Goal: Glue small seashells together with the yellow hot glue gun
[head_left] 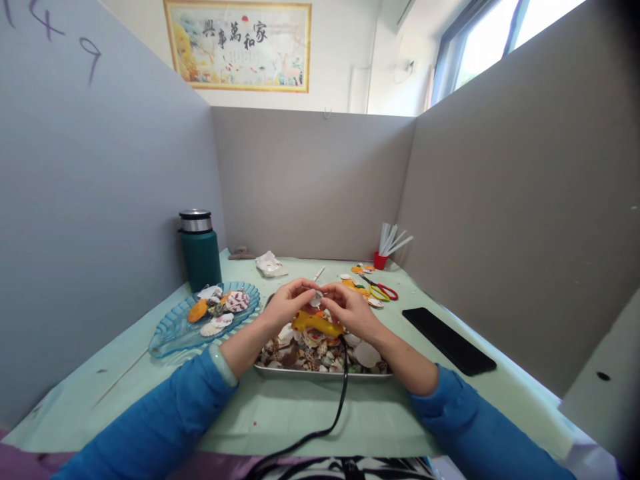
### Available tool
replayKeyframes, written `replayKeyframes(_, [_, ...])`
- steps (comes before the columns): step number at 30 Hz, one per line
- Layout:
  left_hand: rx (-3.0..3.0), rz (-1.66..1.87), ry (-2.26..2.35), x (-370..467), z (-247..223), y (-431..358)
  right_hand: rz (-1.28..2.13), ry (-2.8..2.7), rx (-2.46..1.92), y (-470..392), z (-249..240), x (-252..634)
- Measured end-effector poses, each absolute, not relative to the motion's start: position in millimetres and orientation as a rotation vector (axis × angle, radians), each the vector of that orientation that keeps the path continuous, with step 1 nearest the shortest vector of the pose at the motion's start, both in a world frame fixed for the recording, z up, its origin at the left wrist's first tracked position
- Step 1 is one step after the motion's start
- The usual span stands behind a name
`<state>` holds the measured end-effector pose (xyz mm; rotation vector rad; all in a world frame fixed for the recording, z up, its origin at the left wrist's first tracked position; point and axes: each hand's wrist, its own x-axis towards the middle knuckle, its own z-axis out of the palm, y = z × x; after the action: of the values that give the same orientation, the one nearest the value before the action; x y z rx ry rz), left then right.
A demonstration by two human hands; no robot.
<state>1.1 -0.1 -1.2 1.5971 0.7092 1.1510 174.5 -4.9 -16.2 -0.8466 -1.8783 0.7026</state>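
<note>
My left hand (290, 300) and my right hand (350, 308) meet over a metal tray (320, 375) heaped with shells. Between their fingertips they pinch a small white shell (317, 299). Just beneath them, a yellow hot glue gun (317, 325) rests on top of the shells, its black cord (336, 413) running down over the table's front edge. Many small spotted snail shells (310, 357) and a large pale scallop shell (367, 355) fill the tray. The far part of the tray is hidden behind my hands.
At left, a blue plate (173, 340) holds several scallop shells beside a teal bottle (201, 257). Toward the right lie scissors (387, 292), orange shells (354, 285) and a black phone (449, 340). A red cup (381, 260) of glue sticks stands behind. Grey partitions (315, 180) enclose the table.
</note>
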Motion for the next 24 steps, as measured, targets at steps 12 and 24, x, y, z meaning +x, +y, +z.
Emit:
replayKeyframes(12, [1.641,1.152,0.715,0.0,-2.4,2.5,0.72,-1.905,-0.819,-6.5,-13.9,173.7])
replayKeyframes(24, [1.611,1.144,0.717,-0.2,-1.3,1.6,0.712,-1.905,-0.829,-7.3,-14.2,174.1])
